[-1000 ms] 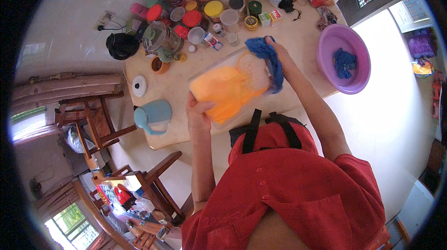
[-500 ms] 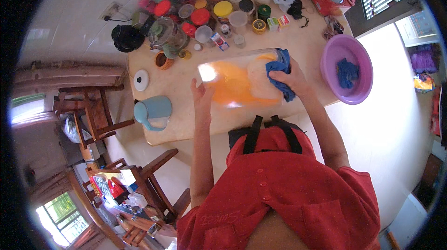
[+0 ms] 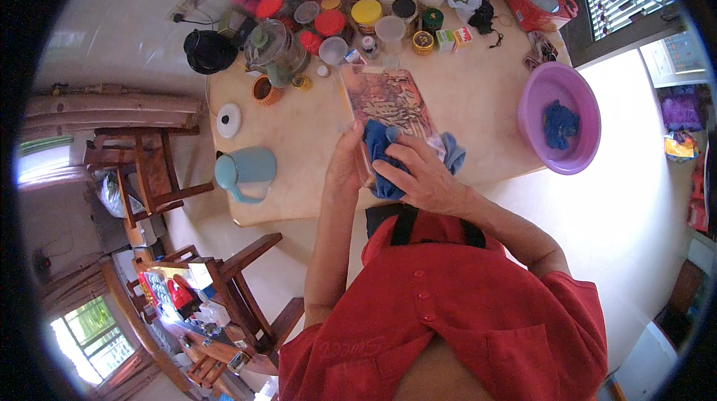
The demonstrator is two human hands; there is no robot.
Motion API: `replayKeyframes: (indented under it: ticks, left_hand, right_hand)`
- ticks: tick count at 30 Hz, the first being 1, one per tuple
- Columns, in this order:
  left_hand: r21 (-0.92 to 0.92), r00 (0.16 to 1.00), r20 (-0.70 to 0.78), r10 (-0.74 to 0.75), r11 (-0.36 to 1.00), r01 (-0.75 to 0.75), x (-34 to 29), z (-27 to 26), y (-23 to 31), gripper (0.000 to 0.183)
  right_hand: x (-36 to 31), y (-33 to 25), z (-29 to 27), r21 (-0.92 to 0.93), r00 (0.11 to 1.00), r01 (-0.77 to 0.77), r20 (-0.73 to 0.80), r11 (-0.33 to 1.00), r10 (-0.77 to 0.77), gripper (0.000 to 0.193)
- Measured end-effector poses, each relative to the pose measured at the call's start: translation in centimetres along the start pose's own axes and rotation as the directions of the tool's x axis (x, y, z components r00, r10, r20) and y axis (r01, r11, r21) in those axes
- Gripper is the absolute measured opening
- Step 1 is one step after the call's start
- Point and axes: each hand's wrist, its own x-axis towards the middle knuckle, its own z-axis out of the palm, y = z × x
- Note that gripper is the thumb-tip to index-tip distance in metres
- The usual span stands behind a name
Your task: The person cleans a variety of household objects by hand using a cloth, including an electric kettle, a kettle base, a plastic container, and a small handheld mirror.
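Observation:
A flat rectangular box (image 3: 392,95) with a printed reddish-brown face is tilted above the near side of the table. My left hand (image 3: 344,160) grips its near left edge, the fingers partly hidden behind it. Bunched against the lower part of the printed face is a blue cloth (image 3: 379,140). My right hand (image 3: 427,177) lies over this cloth with bent fingers and presses it onto the box. A loose end of the cloth hangs out past the box's right side.
Jars and tubs (image 3: 330,24) crowd the table's far side, with a blender jug (image 3: 275,50) among them. A light-blue pitcher (image 3: 246,169) and a white lid (image 3: 228,120) stand at left. At right, a purple basin (image 3: 532,128) holds another blue cloth (image 3: 560,125).
The box has turned from its glossy orange side to its printed face and come closer to me. My right hand with the cloth has moved from its far right edge to its near left part.

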Motion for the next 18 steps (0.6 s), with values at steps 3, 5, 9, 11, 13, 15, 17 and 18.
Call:
replayKeyframes:
  ticks: [3,5,9,11,13,15,17,18]
  left_hand:
    - [0.091,0.999,0.018,0.043,0.995,-0.044,-0.9,-0.3,-0.5,0.043]
    - [0.076,0.998,-0.024,0.066,0.995,-0.064,-1.0,0.6,-0.6,0.044]
    - [0.14,0.988,-0.029,0.15,0.98,-0.144,-1.9,1.1,0.0,0.056]
    - [0.235,0.995,0.013,0.102,0.967,-0.102,-2.5,0.9,0.3,0.06]
    - [0.333,0.997,0.052,0.055,0.94,-0.069,-2.9,1.3,0.3,0.065]
    - [0.318,1.0,0.019,0.003,0.948,-0.009,-3.5,2.3,-0.1,0.071]
    - [0.307,1.0,-0.016,-0.004,0.952,0.009,-3.6,1.5,-0.7,0.066]
    - [0.33,0.998,-0.057,0.004,0.944,0.015,-3.5,0.6,-1.1,0.062]
  right_hand:
    - [-0.2,0.7,-0.2,0.088,0.996,-0.034,0.086,0.996,0.027,0.067]
    - [0.4,0.8,-0.9,0.209,0.989,-0.127,0.1,0.97,0.108,0.064]
    - [1.5,2.6,-0.2,0.297,0.956,-0.293,0.107,0.909,0.273,0.058]
    - [2.0,4.5,0.2,0.185,0.966,-0.257,0.09,0.949,0.244,0.058]
    - [2.5,7.0,0.4,0.103,0.96,-0.266,-0.061,0.958,0.273,0.05]
    - [2.2,10.9,1.1,0.14,0.906,-0.368,-0.168,0.919,0.388,0.052]
    - [2.2,11.3,1.5,0.188,0.83,-0.457,-0.263,0.87,0.492,0.054]
    - [2.9,9.9,1.4,0.196,0.878,-0.41,-0.179,0.891,0.444,0.053]
